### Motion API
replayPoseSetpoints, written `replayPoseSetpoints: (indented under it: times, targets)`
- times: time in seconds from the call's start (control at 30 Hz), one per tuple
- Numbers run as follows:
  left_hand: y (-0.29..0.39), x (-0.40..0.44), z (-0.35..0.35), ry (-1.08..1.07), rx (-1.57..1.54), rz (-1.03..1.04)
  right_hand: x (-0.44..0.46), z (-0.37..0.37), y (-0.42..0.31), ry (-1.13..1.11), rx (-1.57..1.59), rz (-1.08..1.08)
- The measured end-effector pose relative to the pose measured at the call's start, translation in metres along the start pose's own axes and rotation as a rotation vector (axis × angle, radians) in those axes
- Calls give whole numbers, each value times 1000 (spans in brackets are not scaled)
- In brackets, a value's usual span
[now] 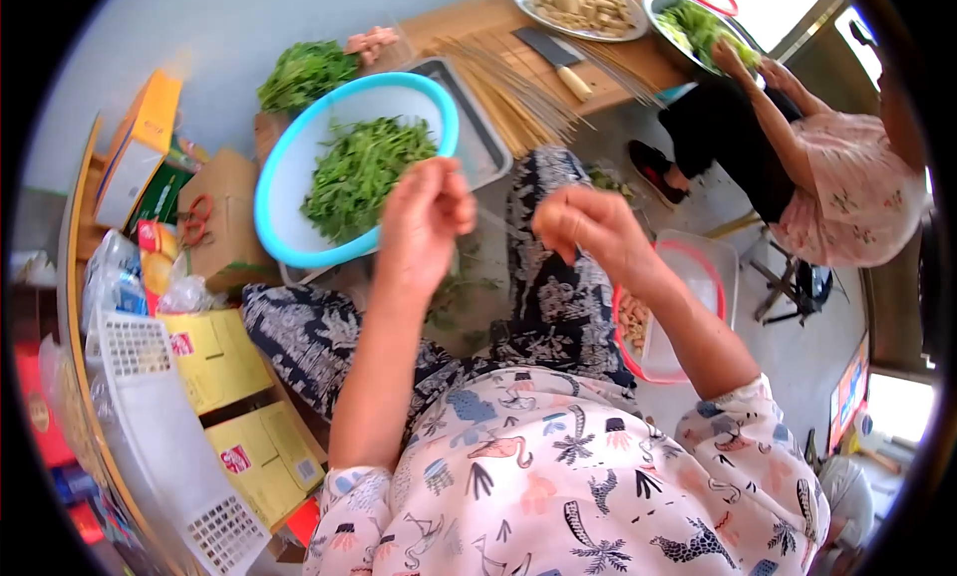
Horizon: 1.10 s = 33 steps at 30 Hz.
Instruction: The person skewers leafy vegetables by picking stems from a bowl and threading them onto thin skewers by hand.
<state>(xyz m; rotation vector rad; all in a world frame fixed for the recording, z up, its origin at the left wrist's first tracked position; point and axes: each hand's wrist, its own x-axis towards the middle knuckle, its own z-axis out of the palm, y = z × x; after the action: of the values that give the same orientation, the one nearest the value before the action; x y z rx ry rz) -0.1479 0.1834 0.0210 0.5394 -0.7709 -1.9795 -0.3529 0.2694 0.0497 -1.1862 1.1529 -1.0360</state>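
Leafy greens [369, 167] fill the basin [263, 192]. Just beyond its far left edge lies a bunch of greens [307, 76]; straight beyond it, some chunks [371, 44]. A tray [476, 113] sits just right of the basin, and farther right come skewers [498, 88], then a knife [560, 66] on the table [469, 16]. Beyond the basin to the far right stand a plate [525, 10] of pieces and a bowl [653, 8] of leaves. Left of the basin is a carton [231, 187]; nearer than the basin, on that side, boxes [214, 352] and a basket [169, 422]. The left hand [424, 212] is at the basin's near right rim, the right hand [595, 229] right of the basin; a tub [719, 292] lies farther right and nearer.
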Motion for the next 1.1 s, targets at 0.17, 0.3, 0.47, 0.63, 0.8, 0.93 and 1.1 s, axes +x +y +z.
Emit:
replayPoseSetpoints:
  times: [0.17,0.3,0.47,0.63,0.8,0.93,1.1]
  targets:
    - [37,-37,-21,185,118,117,62,-96,65,480,429,-35]
    - [46,-65,-34,310,192,166,118,-147,186,777,763,368]
    - [39,-89,-48,415,245,161,174,-110,256,915,893,557]
    - [40,-97,-55,504,244,157,213,-86,201,859,916,426]
    - [35,-99,-63,550,209,148,239,-131,283,516,156,368]
    - [33,-101,-69,522,187,151,177,-119,207,286,458,480]
    - [32,-103,-72,505,183,149,156,-145,160,-24,327,515]
